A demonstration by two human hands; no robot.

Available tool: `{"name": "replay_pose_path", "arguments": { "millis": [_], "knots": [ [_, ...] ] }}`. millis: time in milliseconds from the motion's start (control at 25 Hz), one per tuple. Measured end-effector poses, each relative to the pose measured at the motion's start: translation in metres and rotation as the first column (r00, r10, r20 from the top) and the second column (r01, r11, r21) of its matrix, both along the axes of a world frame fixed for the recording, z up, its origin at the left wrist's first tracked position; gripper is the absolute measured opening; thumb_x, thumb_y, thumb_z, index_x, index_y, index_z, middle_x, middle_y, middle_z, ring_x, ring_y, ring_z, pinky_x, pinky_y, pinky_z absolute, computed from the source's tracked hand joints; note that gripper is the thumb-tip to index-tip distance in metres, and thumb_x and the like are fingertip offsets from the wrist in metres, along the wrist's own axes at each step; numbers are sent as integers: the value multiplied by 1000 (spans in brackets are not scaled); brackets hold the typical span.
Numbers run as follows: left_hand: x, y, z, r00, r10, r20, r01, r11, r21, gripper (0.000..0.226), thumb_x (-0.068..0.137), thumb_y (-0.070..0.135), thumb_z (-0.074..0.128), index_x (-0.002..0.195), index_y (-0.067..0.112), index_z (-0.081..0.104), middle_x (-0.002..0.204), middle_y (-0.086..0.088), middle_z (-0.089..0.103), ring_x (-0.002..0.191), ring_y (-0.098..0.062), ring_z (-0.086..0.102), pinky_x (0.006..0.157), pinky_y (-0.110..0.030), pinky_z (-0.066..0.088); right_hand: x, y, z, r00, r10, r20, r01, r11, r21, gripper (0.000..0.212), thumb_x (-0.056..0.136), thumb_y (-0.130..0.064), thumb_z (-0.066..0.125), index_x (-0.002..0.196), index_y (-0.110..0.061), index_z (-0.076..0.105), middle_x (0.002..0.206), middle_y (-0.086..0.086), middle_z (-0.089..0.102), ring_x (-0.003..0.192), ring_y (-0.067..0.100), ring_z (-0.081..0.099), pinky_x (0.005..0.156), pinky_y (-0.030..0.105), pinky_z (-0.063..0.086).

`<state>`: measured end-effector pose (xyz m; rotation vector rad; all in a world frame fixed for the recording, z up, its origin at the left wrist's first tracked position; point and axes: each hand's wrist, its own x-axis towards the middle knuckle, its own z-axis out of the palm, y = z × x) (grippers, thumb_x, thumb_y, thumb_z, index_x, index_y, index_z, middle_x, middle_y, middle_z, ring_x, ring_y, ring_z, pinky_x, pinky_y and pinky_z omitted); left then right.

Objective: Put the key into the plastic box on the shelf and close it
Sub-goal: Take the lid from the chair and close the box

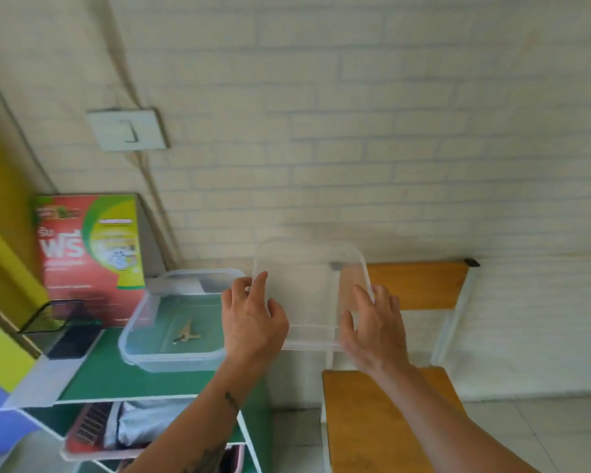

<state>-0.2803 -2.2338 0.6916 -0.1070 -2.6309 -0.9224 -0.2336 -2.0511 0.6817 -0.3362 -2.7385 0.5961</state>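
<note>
Both hands hold the clear lid [313, 298] up in the air, just right of the box [171, 322]: the left hand [253, 322] grips its left edge with fingers curled over the rim, and the right hand [376, 326] grips its right edge the same way. Neither hand is free, and the lid is not yet over the box.

Taking the box as the landmark and working down in size: beneath it is the green shelf [116, 373], whose top it rests on. Well to its right stands a wooden chair [382, 421], seen partly through the lid. Directly behind it, against the brick wall, stands a red and green carton [89, 247]. To its left sits a black mesh tray [55, 315]. Inside it, on the floor near the middle, lies the key [186, 332], so the first half of the task looks done.

The risks, as I judge them, all concern the closing. The lid is tilted and off to one side; brought across carelessly, its leading edge could knock the box's near right corner and shove the light box along the smooth shelf. If the lid lands skewed, one side may seat while the other rides above the rim, leaving it unlatched. Pressing down on only one edge could tip the box and slide the key about.
</note>
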Motion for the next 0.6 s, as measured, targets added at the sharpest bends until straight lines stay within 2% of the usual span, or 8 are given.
{"name": "replay_pose_path", "arguments": {
  "millis": [200, 400, 600],
  "knots": [
    [-30, -103, 2, 997, 53, 52, -49, 996, -77, 56, 86, 22, 51, 142, 17, 47, 134, -13, 52, 120, -34, 41, 105, -46, 38, -28, -103, -1, 998, 53, 41, -52, 998, -29, 56, 94, -42, 40, 145, -19, 39, 150, 13, 33, 135, 30, 30, 107, 42, 38],
    [-55, -183, -7, 988, 55, 145, -29, 984, -176, 57, 87, 23, 48, 143, 18, 42, 136, -10, 50, 120, -31, 40, 105, -45, 38, -49, -188, -9, 994, 44, 104, -43, 999, -6, 48, 95, -41, 41, 138, -20, 41, 138, 11, 39, 124, 26, 36, 100, 36, 39],
    [-65, -219, -25, 971, 28, 239, 22, 979, -204, 57, 89, 27, 47, 144, 19, 39, 138, -10, 49, 121, -31, 41, 104, -45, 40, -58, -223, -19, 986, 18, 166, -23, 999, 32, 48, 94, -39, 39, 139, -21, 38, 133, 10, 40, 117, 25, 37, 97, 33, 40]
  ]
}}
